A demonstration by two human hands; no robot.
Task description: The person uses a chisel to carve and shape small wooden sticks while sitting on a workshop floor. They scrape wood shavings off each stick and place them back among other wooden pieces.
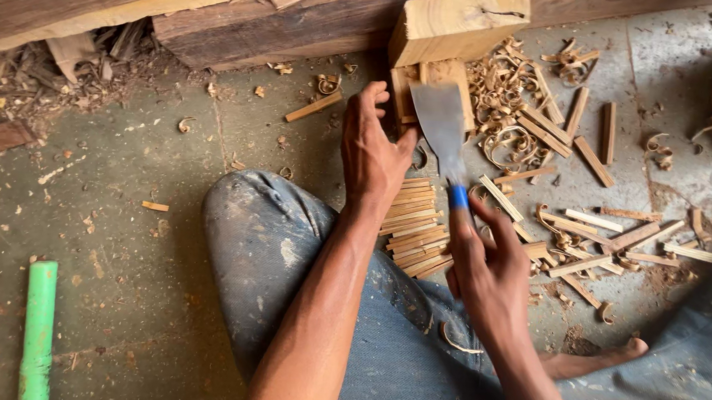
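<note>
Head view: nearest the camera, the person's bent knee in paint-flecked jeans (287, 253) fills the lower middle, with a bare foot (601, 363) showing beyond the right forearm. Taking the wide-bladed chisel (443, 127) as landmark: the right hand (483, 270) is clenched around its blue-banded handle just below the blade, fingers (498, 225) wrapped on it. The left hand (373, 152) lies just left of the blade, fingers curled against a small upright wood piece (408, 92) that the blade tip meets; whether they truly grip it I cannot tell. Directly below the blade, between the 2 hands, sits a neat stack of thin wooden strips (413, 228). Right of the chisel, loose strips and curled shavings (510, 110) scatter over the concrete floor (127, 178). Far left of it, near the bottom edge, lies a green pipe (37, 329). Beyond the blade tip rests a pale timber block (462, 21) against dark heavy beams (219, 10).
</note>
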